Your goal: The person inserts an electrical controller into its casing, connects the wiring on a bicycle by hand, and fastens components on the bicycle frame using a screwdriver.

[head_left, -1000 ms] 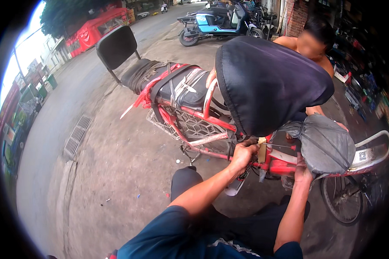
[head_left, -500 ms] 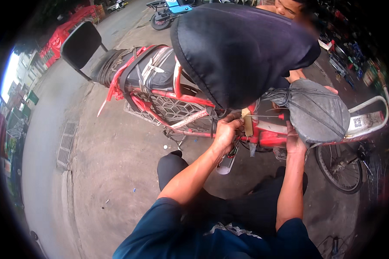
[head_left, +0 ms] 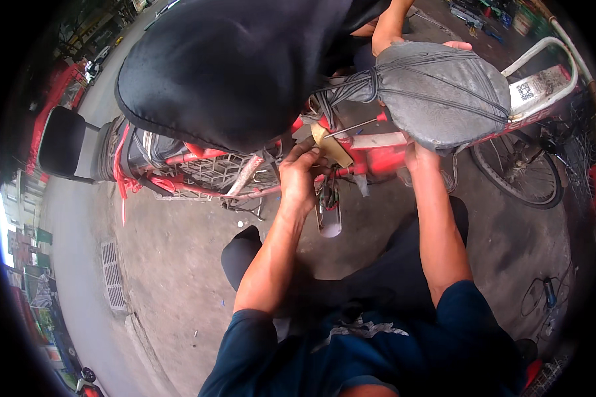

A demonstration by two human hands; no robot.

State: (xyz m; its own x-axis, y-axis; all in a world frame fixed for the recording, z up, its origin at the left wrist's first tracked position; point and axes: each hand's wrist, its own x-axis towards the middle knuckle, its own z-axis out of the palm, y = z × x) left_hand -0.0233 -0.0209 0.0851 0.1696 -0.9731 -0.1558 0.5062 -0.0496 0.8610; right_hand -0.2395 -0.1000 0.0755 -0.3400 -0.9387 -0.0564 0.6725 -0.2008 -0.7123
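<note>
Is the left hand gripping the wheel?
No, the left hand rests on the red frame under the raised seat, apart from the wheel.

One view only: head cam, worn on the person's head, looking down and a bit fwd. Fisheye, so straight edges bend near the round black rim. Very close: the person's own arms come in from 6 o'clock, left hand near the middle, right hand just to its 3 o'clock. The red bike frame runs across from 9 to 3 o'clock, and the big black seat fills 12 o'clock, almost at the lens. Street shows far off at 9 to 10 o'clock. No 2nd view, so nothing shared.
</note>
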